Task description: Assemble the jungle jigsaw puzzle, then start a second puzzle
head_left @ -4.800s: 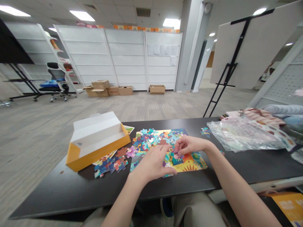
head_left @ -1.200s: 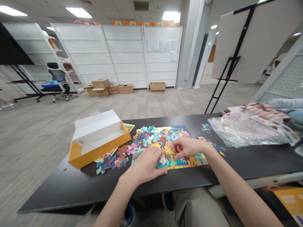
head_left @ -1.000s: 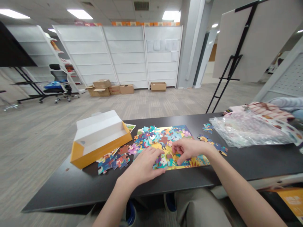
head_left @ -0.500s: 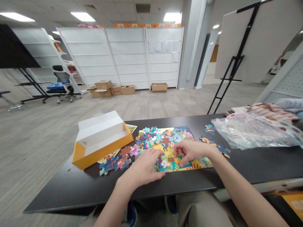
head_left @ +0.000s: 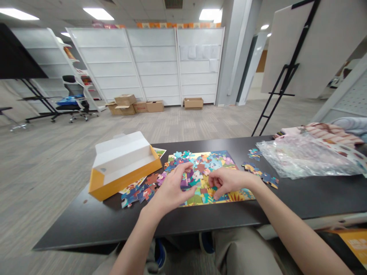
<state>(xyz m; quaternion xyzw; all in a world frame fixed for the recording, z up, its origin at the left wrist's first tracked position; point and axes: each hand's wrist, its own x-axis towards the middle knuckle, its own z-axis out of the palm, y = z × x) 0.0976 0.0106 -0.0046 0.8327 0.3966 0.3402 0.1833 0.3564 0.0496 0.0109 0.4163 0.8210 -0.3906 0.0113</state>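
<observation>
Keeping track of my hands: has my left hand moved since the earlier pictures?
Yes, your left hand moved forward and left, closer to the yellow box.

Multicoloured puzzle pieces, white-lined yellow box

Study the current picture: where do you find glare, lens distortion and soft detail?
Head view: the plastic bag glints and the ceiling lights burn white; same view, wide-angle distortion seems to tilt the black stand at right; same view, fine detail on the puzzle pieces looks soft.
</observation>
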